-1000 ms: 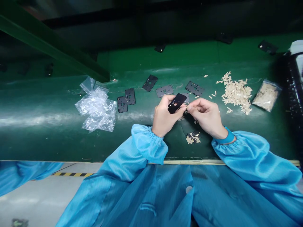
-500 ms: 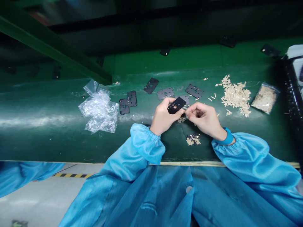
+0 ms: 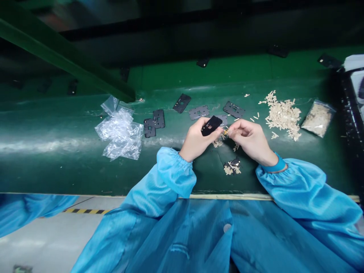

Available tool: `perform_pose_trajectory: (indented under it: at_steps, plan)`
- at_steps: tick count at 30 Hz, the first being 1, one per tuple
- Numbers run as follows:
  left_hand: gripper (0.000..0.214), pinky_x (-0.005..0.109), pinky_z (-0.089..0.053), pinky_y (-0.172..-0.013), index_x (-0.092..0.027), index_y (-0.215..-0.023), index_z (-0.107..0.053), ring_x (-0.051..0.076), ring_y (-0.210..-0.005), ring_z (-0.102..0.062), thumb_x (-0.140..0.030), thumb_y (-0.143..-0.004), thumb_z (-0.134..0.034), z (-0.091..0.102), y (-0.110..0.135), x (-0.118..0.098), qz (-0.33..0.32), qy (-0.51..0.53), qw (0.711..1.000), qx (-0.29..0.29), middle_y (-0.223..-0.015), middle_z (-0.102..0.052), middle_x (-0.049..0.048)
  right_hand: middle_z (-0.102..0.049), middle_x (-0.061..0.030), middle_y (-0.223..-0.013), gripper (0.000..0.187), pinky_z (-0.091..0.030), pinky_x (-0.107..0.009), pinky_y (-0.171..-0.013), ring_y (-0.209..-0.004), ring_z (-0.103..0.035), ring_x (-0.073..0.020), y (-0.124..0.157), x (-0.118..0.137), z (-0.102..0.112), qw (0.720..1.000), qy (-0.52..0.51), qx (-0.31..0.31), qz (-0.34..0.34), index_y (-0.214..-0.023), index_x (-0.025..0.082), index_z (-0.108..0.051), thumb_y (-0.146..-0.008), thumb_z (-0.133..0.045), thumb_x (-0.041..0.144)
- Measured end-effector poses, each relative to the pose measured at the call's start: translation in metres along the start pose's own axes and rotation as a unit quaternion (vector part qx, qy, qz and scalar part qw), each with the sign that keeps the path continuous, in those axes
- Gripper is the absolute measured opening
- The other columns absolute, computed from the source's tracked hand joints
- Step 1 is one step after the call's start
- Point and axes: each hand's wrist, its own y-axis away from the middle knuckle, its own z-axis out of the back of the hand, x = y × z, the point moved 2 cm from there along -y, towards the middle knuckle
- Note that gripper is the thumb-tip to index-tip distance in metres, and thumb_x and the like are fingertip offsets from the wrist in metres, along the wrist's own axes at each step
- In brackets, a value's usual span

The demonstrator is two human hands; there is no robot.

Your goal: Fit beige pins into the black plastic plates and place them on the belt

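Observation:
My left hand grips a black plastic plate with cut-outs, tilted above the bench. To its right, my right hand has thumb and forefinger pinched on a small yellowish piece, too small to name more exactly. Beneath the hands lie a few beige strips. Closer to the bench edge is a little heap of beige and black bits. Flat beyond my hands rest a grey plate and another dark plate, both with cut-outs.
Clear plastic bags lie piled at left, beside overlapping black plates. On the right are a large pile of beige strips and a zip bag of them. A green beam slants across the upper left.
My right hand has shifted slightly right, away from the plate, and the yellowish piece at its fingertips now shows. My left hand holds the black plate in nearly the same place.

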Motion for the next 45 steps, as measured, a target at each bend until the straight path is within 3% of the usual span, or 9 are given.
perform_pose_trajectory:
  at_steps: [6, 11, 14, 19, 26, 30, 36, 40, 45]
  plan:
    - [0.036, 0.026, -0.051, -0.072, -0.017, -0.1, -0.062, 0.013, -0.075, -0.064, -0.029, -0.073, -0.082, -0.004, 0.0, -0.001, 0.036, 0.073, 0.997, 0.018, -0.084, -0.071, -0.0002, -0.063, 0.0, -0.069, 0.015, -0.042, -0.026, -0.052, -0.057, -0.052, -0.0124, 0.004, -0.006, -0.002, 0.997, 0.069, 0.019, 0.032, -0.082, 0.02, -0.067, -0.086, -0.074, 0.033]
    - [0.029, 0.025, -0.051, -0.073, -0.017, -0.096, -0.063, 0.012, -0.075, -0.062, -0.025, -0.073, -0.08, -0.004, 0.0, 0.001, 0.03, 0.058, 0.998, -0.01, -0.083, -0.068, -0.0013, -0.065, -0.0029, -0.083, 0.01, -0.047, -0.031, -0.06, -0.062, -0.054, -0.0146, 0.011, -0.001, 0.0, 0.945, 0.246, -0.085, 0.196, -0.1, 0.023, -0.068, -0.091, -0.069, 0.028]
    - [0.028, 0.025, -0.051, -0.072, -0.017, -0.095, -0.062, 0.012, -0.073, -0.062, -0.026, -0.074, -0.079, -0.004, 0.001, 0.0, 0.026, 0.057, 0.998, -0.011, -0.082, -0.068, -0.0017, -0.068, -0.0044, -0.088, 0.008, -0.048, -0.032, -0.059, -0.062, -0.056, -0.0151, 0.014, -0.002, -0.002, 0.928, 0.275, -0.049, 0.245, -0.101, 0.024, -0.07, -0.094, -0.066, 0.025]
    - [0.027, 0.025, -0.051, -0.066, -0.019, -0.096, -0.059, 0.01, -0.064, -0.06, -0.024, -0.076, -0.076, -0.007, 0.002, -0.001, 0.016, 0.073, 0.997, -0.006, -0.078, -0.068, -0.003, -0.069, -0.0036, -0.083, 0.009, -0.047, -0.032, -0.059, -0.062, -0.057, -0.0159, 0.016, -0.004, -0.007, 0.924, 0.283, -0.034, 0.253, -0.099, 0.025, -0.072, -0.094, -0.065, 0.023]
    - [0.029, 0.025, -0.052, -0.068, -0.019, -0.096, -0.06, 0.011, -0.067, -0.062, -0.024, -0.074, -0.077, -0.005, 0.003, -0.002, 0.019, 0.051, 0.998, -0.009, -0.08, -0.069, -0.0026, -0.062, -0.0006, -0.07, 0.009, -0.044, -0.03, -0.057, -0.056, -0.052, -0.0145, 0.009, 0.001, -0.001, 0.94, 0.269, -0.094, 0.186, -0.082, 0.023, -0.067, -0.091, -0.064, 0.024]
    - [0.03, 0.024, -0.052, -0.069, -0.018, -0.1, -0.061, 0.01, -0.069, -0.062, -0.024, -0.076, -0.078, -0.001, 0.004, -0.002, -0.003, 0.053, 0.998, -0.02, -0.085, -0.071, -0.0006, -0.055, 0.0004, -0.061, 0.026, -0.036, -0.03, -0.054, -0.054, -0.046, -0.0139, -0.001, -0.002, 0.013, 0.946, 0.263, -0.116, 0.147, -0.068, 0.022, -0.061, -0.093, -0.063, 0.029]
    - [0.048, 0.027, -0.054, -0.073, -0.023, -0.116, -0.066, 0.014, -0.078, -0.068, -0.039, -0.076, -0.087, 0.009, 0.009, -0.001, -0.148, -0.057, 0.987, -0.04, -0.098, -0.075, 0.0045, -0.061, 0.0013, -0.071, 0.026, -0.035, -0.025, -0.05, -0.054, -0.046, -0.0099, -0.002, -0.001, 0.01, 0.996, 0.058, 0.069, 0.002, -0.092, 0.019, -0.069, -0.086, -0.077, 0.043]
    - [0.052, 0.033, -0.057, -0.086, -0.025, -0.114, -0.069, 0.022, -0.097, -0.073, -0.053, -0.073, -0.086, 0.013, 0.011, 0.002, -0.194, -0.098, 0.975, -0.034, -0.105, -0.075, 0.007, -0.066, -0.002, -0.073, 0.039, -0.03, -0.023, -0.046, -0.05, -0.042, -0.0065, 0.004, 0.005, 0.002, 0.966, -0.098, 0.202, -0.129, -0.079, 0.016, -0.071, -0.086, -0.076, 0.053]
    - [0.051, 0.033, -0.057, -0.09, -0.026, -0.117, -0.068, 0.02, -0.098, -0.073, -0.054, -0.077, -0.083, 0.012, 0.011, 0.004, -0.223, -0.106, 0.969, -0.022, -0.105, -0.075, 0.0056, -0.059, 0.0013, -0.067, 0.031, -0.023, -0.023, -0.047, -0.049, -0.036, -0.0049, 0.011, 0.006, -0.006, 0.919, -0.228, 0.238, -0.217, -0.075, 0.015, -0.069, -0.08, -0.084, 0.041]
